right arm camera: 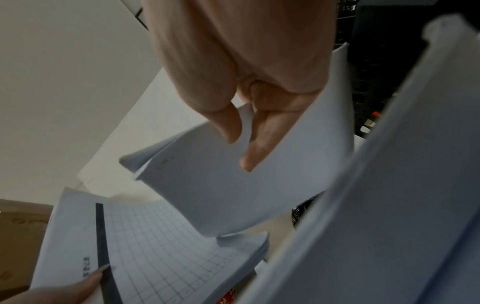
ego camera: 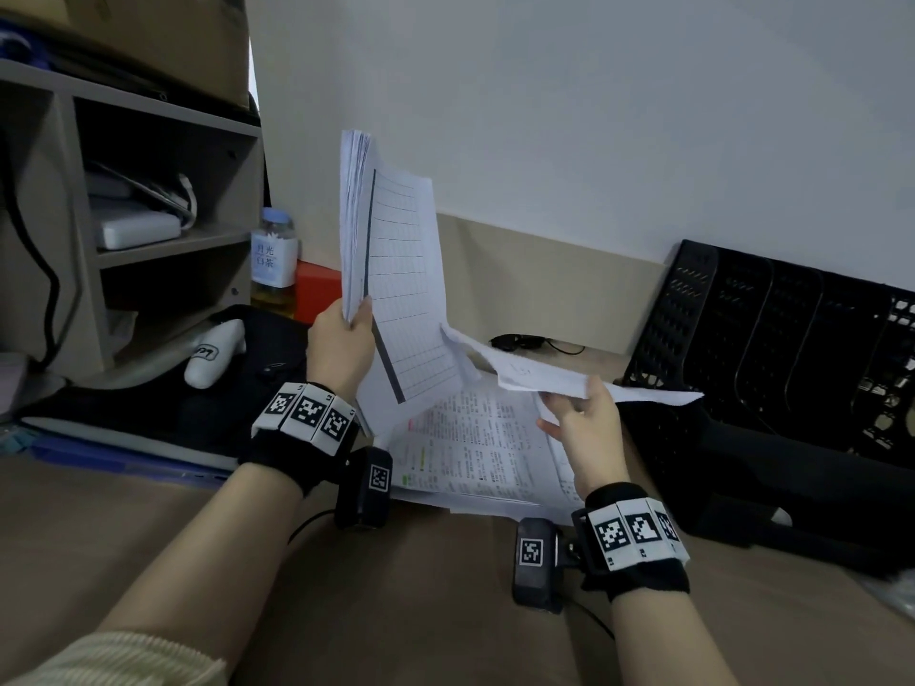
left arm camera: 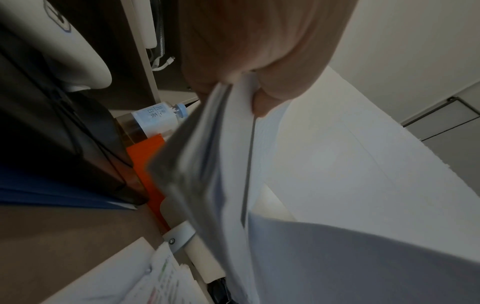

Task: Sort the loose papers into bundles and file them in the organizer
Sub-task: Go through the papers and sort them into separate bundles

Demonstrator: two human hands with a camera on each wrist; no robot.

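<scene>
My left hand (ego camera: 346, 334) grips a thick bundle of white papers (ego camera: 391, 250) by its lower edge and holds it upright; the front sheet bears a printed grid. The same bundle (left arm camera: 213, 164) fills the left wrist view, with my thumb over its edge. My right hand (ego camera: 584, 418) pinches a few white sheets (ego camera: 554, 376) held nearly flat above the desk; in the right wrist view the fingers (right arm camera: 257, 139) lie under those sheets (right arm camera: 233, 185). Printed pages (ego camera: 475, 448) lie loose on the desk below both hands. The black mesh organizer (ego camera: 772, 339) stands at the right against the wall.
A grey shelf unit (ego camera: 128, 230) with boxes stands at the left. Beside it are a tea bottle (ego camera: 272, 259), an orange box (ego camera: 317, 289) and a white handheld device (ego camera: 213, 354). A black cloth item (ego camera: 742, 477) lies in front of the organizer. Brown desk surface (ego camera: 421, 611) spreads toward me.
</scene>
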